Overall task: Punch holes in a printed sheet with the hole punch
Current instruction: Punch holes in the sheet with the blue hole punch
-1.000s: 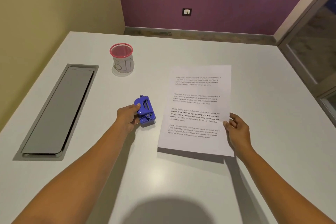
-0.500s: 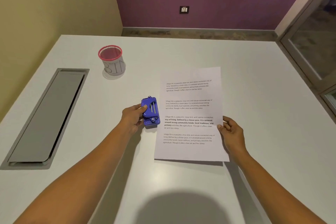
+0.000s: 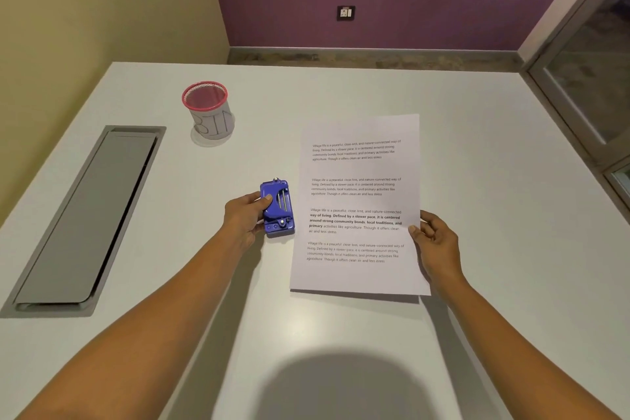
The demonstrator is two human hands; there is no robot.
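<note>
The printed sheet lay lengthwise on the white table, its four blocks of text running from the far end toward the person. Its near edge threw a dark band of shadow onto the tabletop, so that end seemed slightly raised. The right hand pinched the sheet's right edge a little below the middle, with the thumb on top of the paper beside the bold lines of text and the other fingers curled underneath.

Just left of the sheet, level with its third block of text, stood the blue hole punch, its long side running parallel to the sheet's left edge. Only a narrow strip of table showed between punch and paper, and the paper was not in the punch. The left hand gripped the punch from the side away from the sheet, thumb laid on the top lever and fingers wrapped around the body.

Farther left of the sheet and beyond its far end stood a small mesh cup with a red rim, with "BIN" written on its side. Well to the left of the sheet, a long grey cable flap sat sunk into the tabletop. On the purple wall beyond the sheet's far end was a wall socket.
</note>
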